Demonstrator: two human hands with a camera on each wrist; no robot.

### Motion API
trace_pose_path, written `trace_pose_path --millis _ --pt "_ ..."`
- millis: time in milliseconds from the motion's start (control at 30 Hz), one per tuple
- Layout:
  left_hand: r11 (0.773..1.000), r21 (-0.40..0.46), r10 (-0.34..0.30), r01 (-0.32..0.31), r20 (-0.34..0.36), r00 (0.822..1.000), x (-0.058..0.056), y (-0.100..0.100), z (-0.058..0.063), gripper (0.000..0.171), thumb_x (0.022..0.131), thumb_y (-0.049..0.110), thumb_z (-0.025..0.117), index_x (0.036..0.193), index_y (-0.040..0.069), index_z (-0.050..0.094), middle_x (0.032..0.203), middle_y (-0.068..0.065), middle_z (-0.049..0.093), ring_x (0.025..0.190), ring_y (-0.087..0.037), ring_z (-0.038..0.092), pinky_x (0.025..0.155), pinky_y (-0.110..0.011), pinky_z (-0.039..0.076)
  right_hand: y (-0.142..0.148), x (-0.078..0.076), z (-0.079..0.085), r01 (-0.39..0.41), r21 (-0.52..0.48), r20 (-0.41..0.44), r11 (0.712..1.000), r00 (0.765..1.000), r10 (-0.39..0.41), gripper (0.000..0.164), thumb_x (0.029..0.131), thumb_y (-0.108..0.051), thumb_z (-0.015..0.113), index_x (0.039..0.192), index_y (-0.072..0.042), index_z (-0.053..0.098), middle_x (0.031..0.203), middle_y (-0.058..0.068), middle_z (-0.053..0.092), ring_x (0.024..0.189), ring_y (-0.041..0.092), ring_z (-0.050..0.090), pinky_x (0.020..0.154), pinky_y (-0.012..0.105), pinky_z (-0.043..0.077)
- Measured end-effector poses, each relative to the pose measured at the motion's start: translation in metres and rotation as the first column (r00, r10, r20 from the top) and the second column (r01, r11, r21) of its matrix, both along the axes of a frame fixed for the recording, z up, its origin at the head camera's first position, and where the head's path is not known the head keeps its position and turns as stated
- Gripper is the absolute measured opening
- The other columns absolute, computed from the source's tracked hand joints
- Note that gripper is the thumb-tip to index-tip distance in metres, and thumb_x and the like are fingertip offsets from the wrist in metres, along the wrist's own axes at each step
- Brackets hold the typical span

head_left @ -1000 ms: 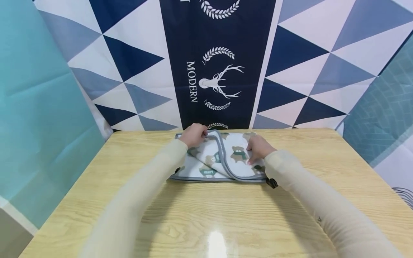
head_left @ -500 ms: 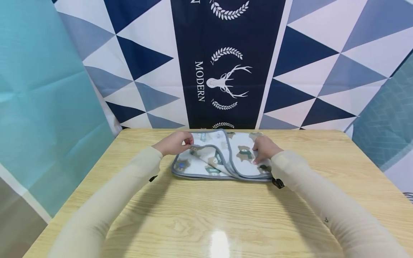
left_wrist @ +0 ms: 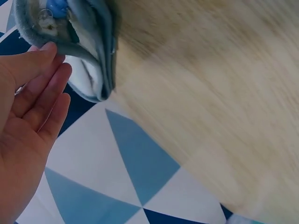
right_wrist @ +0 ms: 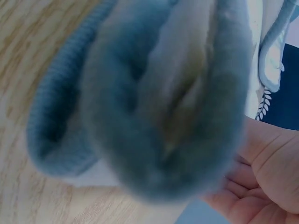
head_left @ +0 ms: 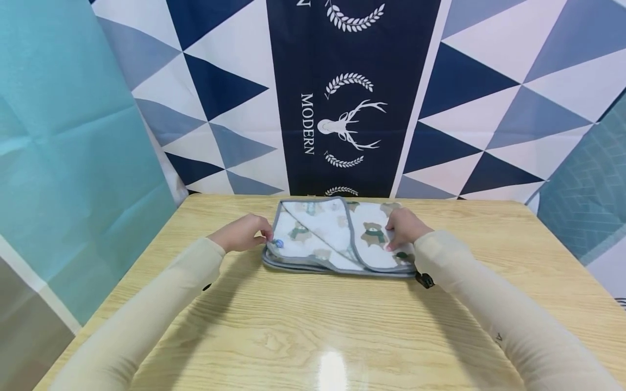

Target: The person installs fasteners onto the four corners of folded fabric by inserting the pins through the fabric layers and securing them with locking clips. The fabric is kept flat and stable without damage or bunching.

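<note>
A folded white fleece blanket (head_left: 318, 233) with brown bears and grey-blue edging lies near the table's back edge. At its left end, my left hand (head_left: 244, 232) pinches the bordered corner of the top layer between thumb and fingers. The left wrist view shows that hand (left_wrist: 30, 98) with the thumb on the edging and the other fingers loosely bent. On the right end, my right hand (head_left: 406, 228) holds the blanket, thumb and fingers bent down onto its top. In the right wrist view, blurred edge folds (right_wrist: 163, 140) hide its fingertips.
The wooden table (head_left: 293, 326) reaches towards me and to both sides. A patterned cloth with triangles and a deer print (head_left: 337, 126) hangs right behind the blanket. Light-blue panels (head_left: 88, 163) stand to the left.
My left hand has drawn the top layer's corner left and towards me, laying the flap over the blanket's left part. The right hand stays at the right end. The head view shifts slightly.
</note>
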State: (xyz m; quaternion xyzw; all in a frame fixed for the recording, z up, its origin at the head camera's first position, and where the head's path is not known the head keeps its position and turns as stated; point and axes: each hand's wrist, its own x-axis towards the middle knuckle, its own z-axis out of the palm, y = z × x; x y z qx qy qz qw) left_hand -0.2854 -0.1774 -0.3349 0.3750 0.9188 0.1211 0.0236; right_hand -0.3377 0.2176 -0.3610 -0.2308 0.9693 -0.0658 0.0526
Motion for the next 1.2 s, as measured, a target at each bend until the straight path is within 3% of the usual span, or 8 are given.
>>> trace_pose_path --millis 100,233,367,567,700,800,967,1200 --pt "1.0 -0.001 0.017 -0.017 0.02 1.0 0.0 -0.002 -0.001 0.016 0.084 -0.005 0.063 0.094 0.004 0.073 0.096 -0.008 0.073 0.093 -0.022 0.066 0.087 -0.041 0.056 0.003 0.001 -0.001 0.004 0.0 0.003 1.0 1.0 -0.004 0.052 0.062 -0.022 0.09 0.101 0.007 0.072 0.103 0.023 0.071 0.097 0.037 0.064 0.091 0.046 0.053" --pt "0.998 0.02 0.065 -0.066 0.061 0.996 -0.003 0.004 0.001 0.033 0.085 -0.001 0.059 0.116 0.002 0.068 0.117 -0.014 0.069 0.112 -0.029 0.063 0.096 -0.045 0.053 0.006 0.002 -0.003 0.014 -0.011 0.011 1.0 1.0 -0.013 0.053 0.061 -0.021 0.09 0.102 0.007 0.071 0.104 0.024 0.07 0.099 0.039 0.063 0.092 0.047 0.052" --pt "0.995 0.039 0.093 -0.096 0.072 0.993 -0.015 0.022 0.007 0.039 0.086 0.006 0.057 0.124 0.001 0.063 0.127 -0.015 0.064 0.124 -0.031 0.056 0.105 -0.046 0.047 0.008 0.004 -0.005 0.013 -0.016 0.017 1.0 1.0 -0.013 0.051 0.061 -0.021 0.09 0.101 0.007 0.072 0.101 0.023 0.071 0.094 0.036 0.064 0.091 0.047 0.052" --pt "0.995 0.039 0.089 -0.09 0.032 0.996 -0.055 0.069 0.017 0.041 0.088 0.011 0.057 0.127 -0.001 0.059 0.131 -0.017 0.062 0.125 -0.03 0.057 0.107 -0.041 0.046 0.01 0.002 -0.005 0.026 0.0 0.016 1.0 1.0 -0.026 0.049 0.062 -0.021 0.089 0.1 0.006 0.073 0.1 0.021 0.072 0.09 0.03 0.065 0.089 0.045 0.053" --pt "0.99 -0.04 0.135 -0.132 0.076 0.988 -0.082 0.109 0.018 0.044 0.093 0.013 0.054 0.135 0.002 0.052 0.14 -0.014 0.055 0.132 -0.027 0.05 0.112 -0.037 0.041 0.011 0.002 -0.002 0.057 0.001 0.027 0.998 0.998 -0.057 0.049 0.062 -0.019 0.09 0.101 0.005 0.072 0.103 0.022 0.072 0.089 0.027 0.063 0.089 0.045 0.053" --pt "0.979 -0.093 0.19 -0.184 0.067 0.979 -0.093 0.132 0.015 0.046 0.098 0.015 0.05 0.142 0.005 0.045 0.148 -0.01 0.047 0.139 -0.024 0.042 0.117 -0.035 0.035 0.007 0.002 0.001 0.083 -0.011 0.036 0.996 0.996 -0.083 0.05 0.061 -0.018 0.09 0.103 0.005 0.072 0.106 0.022 0.071 0.091 0.028 0.063 0.091 0.046 0.052" --pt "0.954 -0.149 0.274 -0.261 0.077 0.959 -0.102 0.155 0.007 0.05 0.101 0.012 0.043 0.15 0.011 0.033 0.156 -0.008 0.035 0.146 -0.022 0.031 0.121 -0.034 0.028 -0.002 -0.002 0.002 0.098 -0.004 0.05 0.995 0.994 -0.098 0.054 0.062 -0.019 0.09 0.107 0.004 0.071 0.112 0.022 0.069 0.103 0.034 0.063 0.096 0.046 0.05" --pt "0.904 -0.259 0.374 -0.339 0.097 0.923 -0.114 0.163 -0.01 0.051 0.104 0.015 0.034 0.153 0.012 0.023 0.159 -0.009 0.028 0.147 -0.025 0.029 0.12 -0.041 0.03 -0.007 -0.004 0.003 0.088 0.02 0.023 0.996 0.996 -0.088 0.054 0.062 -0.022 0.09 0.107 0.003 0.071 0.113 0.022 0.068 0.107 0.038 0.062 0.098 0.046 0.05"
